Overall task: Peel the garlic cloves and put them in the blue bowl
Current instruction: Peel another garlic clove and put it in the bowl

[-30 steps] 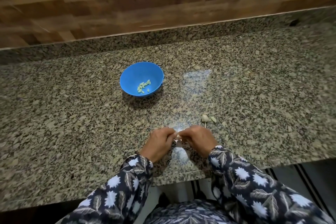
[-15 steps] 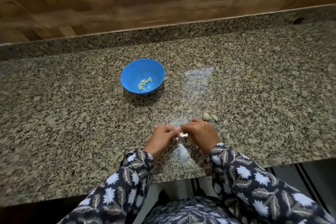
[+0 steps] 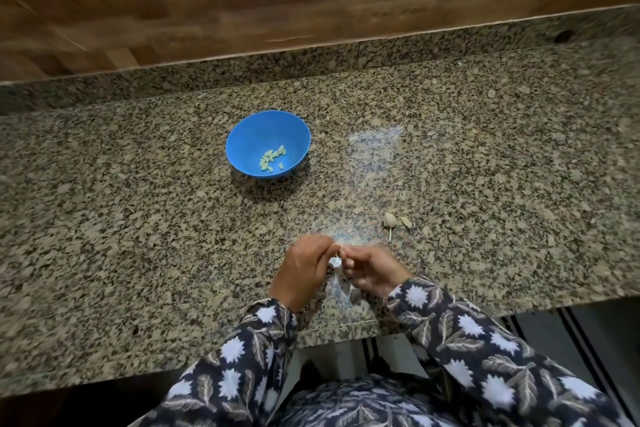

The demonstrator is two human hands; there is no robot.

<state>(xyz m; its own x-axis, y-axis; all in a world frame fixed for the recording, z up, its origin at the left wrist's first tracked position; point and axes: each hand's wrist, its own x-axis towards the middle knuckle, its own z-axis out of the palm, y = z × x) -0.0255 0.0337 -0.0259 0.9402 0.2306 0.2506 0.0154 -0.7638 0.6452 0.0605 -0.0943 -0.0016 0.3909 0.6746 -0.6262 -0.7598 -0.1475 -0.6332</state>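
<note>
My left hand (image 3: 303,270) and my right hand (image 3: 372,270) meet fingertip to fingertip near the counter's front edge. Both pinch one small garlic clove (image 3: 341,255) between them, mostly hidden by the fingers. White papery skin (image 3: 341,279) lies under and between the hands. The blue bowl (image 3: 242,139) stands farther back and to the left, with several peeled cloves (image 3: 272,159) in its bottom. A garlic piece with a stem (image 3: 389,219) and a loose clove (image 3: 405,222) lie just beyond my right hand.
The granite counter (image 3: 138,218) runs wide on both sides, with a low granite backsplash (image 3: 311,59) and a wooden wall behind it. The counter's front edge (image 3: 346,329) is right below my wrists.
Both hands stay together on the clove, with the fingers shifting slightly as they work it. The view has tilted a little. The bowl and the loose garlic have not moved.
</note>
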